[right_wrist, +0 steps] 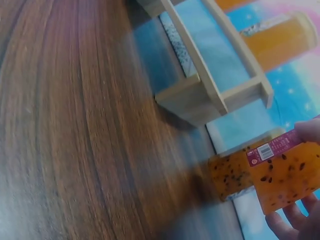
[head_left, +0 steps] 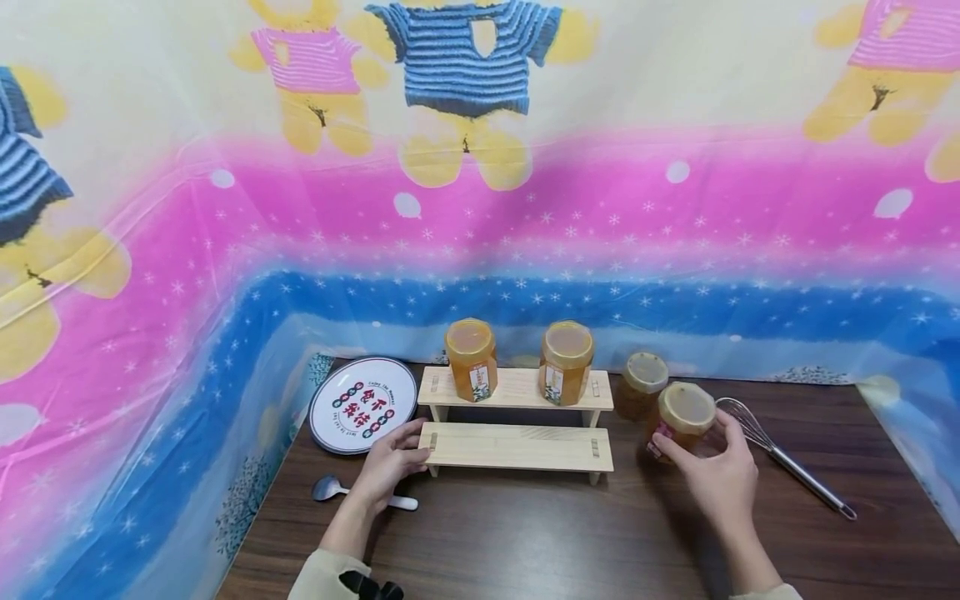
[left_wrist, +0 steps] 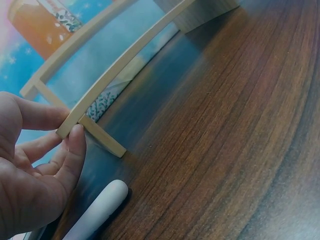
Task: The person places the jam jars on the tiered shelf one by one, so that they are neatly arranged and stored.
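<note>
My left hand [head_left: 392,467] pinches the left end of the lower step of a two-step wooden rack [head_left: 517,447]; in the left wrist view, thumb and fingers [left_wrist: 77,150] close round the board's corner. My right hand [head_left: 716,475] grips a lidded jar [head_left: 686,410] of orange preserve with dark seeds. In the right wrist view this jar [right_wrist: 285,175], with a purple label strip, is tilted and appears raised off the table. Behind it stands a similar seeded jar [head_left: 642,385]. On the rack's upper step are two jars of golden preserve, one at left [head_left: 471,360] and one at right [head_left: 567,363].
A white plate [head_left: 405,392] with a dark rim and red lettering leans at the back left. Near my left wrist lies a spoon [head_left: 405,503] with a white handle. A metal whisk [head_left: 798,471] lies on the right of the brown table [head_left: 540,542]. Patterned cloth hangs behind.
</note>
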Tool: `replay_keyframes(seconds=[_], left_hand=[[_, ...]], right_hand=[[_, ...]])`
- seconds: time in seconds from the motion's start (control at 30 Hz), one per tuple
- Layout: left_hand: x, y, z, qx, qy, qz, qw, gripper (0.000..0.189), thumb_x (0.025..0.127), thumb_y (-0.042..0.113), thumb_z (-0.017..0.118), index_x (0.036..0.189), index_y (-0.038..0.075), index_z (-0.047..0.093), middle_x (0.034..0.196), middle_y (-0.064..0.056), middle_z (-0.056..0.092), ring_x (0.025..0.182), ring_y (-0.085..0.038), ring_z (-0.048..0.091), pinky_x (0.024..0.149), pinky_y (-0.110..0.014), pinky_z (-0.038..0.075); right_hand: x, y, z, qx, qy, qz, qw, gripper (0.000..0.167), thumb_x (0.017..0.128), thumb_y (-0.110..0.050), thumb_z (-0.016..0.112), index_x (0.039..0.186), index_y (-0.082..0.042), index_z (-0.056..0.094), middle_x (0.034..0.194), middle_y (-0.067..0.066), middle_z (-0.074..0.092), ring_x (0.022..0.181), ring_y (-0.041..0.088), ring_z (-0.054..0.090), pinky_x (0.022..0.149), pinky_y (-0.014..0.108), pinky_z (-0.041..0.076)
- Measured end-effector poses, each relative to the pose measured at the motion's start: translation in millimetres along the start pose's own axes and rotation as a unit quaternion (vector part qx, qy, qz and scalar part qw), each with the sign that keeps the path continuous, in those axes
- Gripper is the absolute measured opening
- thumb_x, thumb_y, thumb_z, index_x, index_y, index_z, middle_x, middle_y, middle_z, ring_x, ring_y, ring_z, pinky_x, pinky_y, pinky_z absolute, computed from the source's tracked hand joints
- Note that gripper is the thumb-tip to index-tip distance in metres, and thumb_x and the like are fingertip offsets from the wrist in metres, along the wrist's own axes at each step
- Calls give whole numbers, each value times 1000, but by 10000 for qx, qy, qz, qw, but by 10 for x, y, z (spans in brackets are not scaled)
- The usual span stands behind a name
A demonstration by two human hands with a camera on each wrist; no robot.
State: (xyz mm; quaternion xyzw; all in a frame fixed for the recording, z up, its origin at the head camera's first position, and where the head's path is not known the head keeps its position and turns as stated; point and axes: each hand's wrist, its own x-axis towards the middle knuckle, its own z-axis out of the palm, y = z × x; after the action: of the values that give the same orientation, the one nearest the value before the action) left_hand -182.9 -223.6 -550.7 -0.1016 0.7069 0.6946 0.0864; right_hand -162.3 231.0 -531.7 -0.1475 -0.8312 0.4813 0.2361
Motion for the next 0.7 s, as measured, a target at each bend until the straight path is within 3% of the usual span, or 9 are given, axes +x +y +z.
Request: replay_keyframes(seconds=[0.2, 0.7], left_hand=[[2, 0, -1, -3, -14, -6, 10000, 60, 93, -2, 66, 151, -1, 49, 123, -22, 62, 90, -21, 65, 77, -31, 57], [-2, -2, 2, -38, -1, 8, 10000, 59, 94, -2, 66, 151, -2, 49, 123, -22, 62, 90, -22, 65, 77, -31, 58]], right_hand=[[-106, -153, -7, 98, -275, -85, 9995, 86, 69, -23, 100, 143, -12, 57, 127, 9, 64, 113, 17, 57, 77, 9, 52], [-323, -503, 181, 713, -1044, -398, 9912, 83, 69, -21, 100, 141, -13, 57, 124, 11, 64, 107, 27, 66, 78, 17, 57]])
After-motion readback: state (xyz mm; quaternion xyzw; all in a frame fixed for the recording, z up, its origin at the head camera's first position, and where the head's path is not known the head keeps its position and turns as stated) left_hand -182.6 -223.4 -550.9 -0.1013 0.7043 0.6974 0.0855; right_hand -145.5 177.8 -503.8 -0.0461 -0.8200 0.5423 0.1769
